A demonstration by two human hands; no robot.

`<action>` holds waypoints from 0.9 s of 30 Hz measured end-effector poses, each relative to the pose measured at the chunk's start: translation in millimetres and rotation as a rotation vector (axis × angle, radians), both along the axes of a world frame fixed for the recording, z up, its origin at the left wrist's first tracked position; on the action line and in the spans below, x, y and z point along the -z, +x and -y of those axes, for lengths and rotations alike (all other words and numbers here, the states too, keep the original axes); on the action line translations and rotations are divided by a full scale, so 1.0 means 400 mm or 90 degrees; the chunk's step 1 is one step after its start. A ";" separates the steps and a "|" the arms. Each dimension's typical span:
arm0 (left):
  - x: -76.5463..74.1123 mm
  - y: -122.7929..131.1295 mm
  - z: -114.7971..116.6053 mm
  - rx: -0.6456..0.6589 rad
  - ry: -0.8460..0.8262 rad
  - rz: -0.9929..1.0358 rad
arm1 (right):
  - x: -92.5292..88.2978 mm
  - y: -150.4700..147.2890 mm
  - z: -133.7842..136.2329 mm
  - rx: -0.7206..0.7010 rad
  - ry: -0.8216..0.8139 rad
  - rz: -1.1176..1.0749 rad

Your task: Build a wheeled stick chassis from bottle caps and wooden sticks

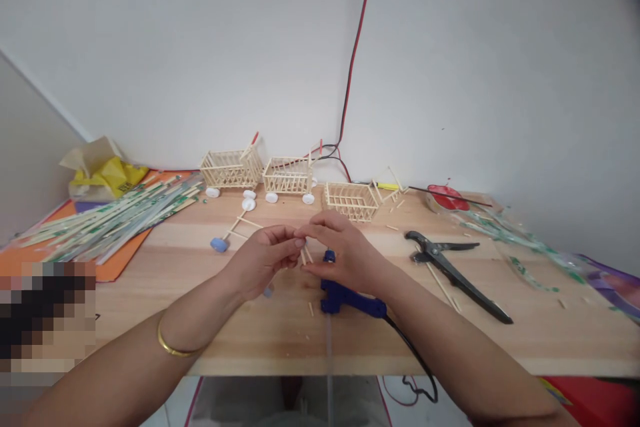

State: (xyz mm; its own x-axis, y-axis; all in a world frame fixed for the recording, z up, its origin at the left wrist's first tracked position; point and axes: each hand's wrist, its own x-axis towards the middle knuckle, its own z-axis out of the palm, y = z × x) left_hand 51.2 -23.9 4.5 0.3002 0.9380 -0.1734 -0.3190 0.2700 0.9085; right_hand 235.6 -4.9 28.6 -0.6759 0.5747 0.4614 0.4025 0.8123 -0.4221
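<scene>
Observed: the left hand (270, 258) and right hand (346, 250) meet above the worktop (250, 347), each grip apparently pinching small sticks (307, 255) between thumb and fingers; exact contact is partly hidden. A blue glue gun (353, 301) lies just below the right hand. A stick basket (351, 202) stands beyond. Step in hand, as judged: aligning the small sticks; the next move calls for steady fingertips

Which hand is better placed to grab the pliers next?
Probably your right hand: the pliers lie to its right, while your left hand would have to reach across. Both are at the sticks, though.
</scene>
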 end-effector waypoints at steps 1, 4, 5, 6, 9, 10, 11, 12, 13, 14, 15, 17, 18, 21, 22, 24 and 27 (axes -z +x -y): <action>-0.003 0.000 0.000 -0.009 0.017 -0.019 | -0.001 0.000 0.003 -0.003 -0.019 -0.002; -0.014 -0.005 -0.003 -0.070 0.101 -0.090 | -0.003 0.002 0.008 -0.011 -0.114 -0.040; -0.018 -0.007 -0.004 -0.092 0.128 -0.111 | -0.003 0.002 0.010 -0.005 -0.154 -0.066; -0.021 -0.009 -0.004 -0.110 0.149 -0.129 | -0.001 0.001 0.010 0.005 -0.190 -0.094; -0.021 -0.011 -0.003 -0.116 0.186 -0.172 | 0.007 -0.004 0.011 0.040 -0.257 -0.144; -0.020 -0.010 -0.002 -0.108 0.195 -0.189 | 0.010 -0.006 0.011 0.045 -0.263 -0.148; -0.018 -0.008 0.000 -0.098 0.204 -0.208 | 0.013 -0.008 0.010 0.047 -0.266 -0.144; -0.017 -0.007 0.002 -0.090 0.214 -0.228 | 0.016 -0.009 0.009 0.048 -0.267 -0.141; -0.016 -0.005 0.004 -0.083 0.226 -0.248 | 0.017 -0.010 0.008 0.049 -0.268 -0.140; -0.017 -0.004 0.006 -0.076 0.238 -0.266 | 0.018 -0.011 0.008 0.049 -0.271 -0.138; -0.018 -0.003 0.007 -0.069 0.247 -0.281 | 0.019 -0.011 0.007 0.048 -0.276 -0.136; -0.023 -0.004 0.007 -0.060 0.256 -0.302 | 0.020 -0.010 0.006 0.039 -0.294 -0.137; -0.026 -0.007 0.005 -0.065 0.258 -0.308 | 0.020 -0.009 0.005 0.035 -0.301 -0.139; -0.038 -0.027 -0.008 -0.130 0.279 -0.334 | 0.027 -0.004 -0.003 0.044 -0.313 -0.138; -0.043 -0.038 -0.015 -0.162 0.295 -0.353 | 0.030 -0.003 -0.008 0.054 -0.314 -0.135; -0.053 -0.064 -0.029 -0.217 0.344 -0.413 | 0.038 0.000 -0.018 0.074 -0.316 -0.134; -0.067 -0.102 -0.048 -0.226 0.409 -0.526 | 0.046 0.003 -0.032 0.090 -0.309 -0.128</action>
State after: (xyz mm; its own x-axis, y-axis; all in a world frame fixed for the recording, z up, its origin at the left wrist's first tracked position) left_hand 10.4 -4.6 31.3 0.0126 0.9355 0.3532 0.4846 -0.3147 0.8162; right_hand 236.7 7.9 10.3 -0.5025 0.8326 0.2330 0.3663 0.4491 -0.8149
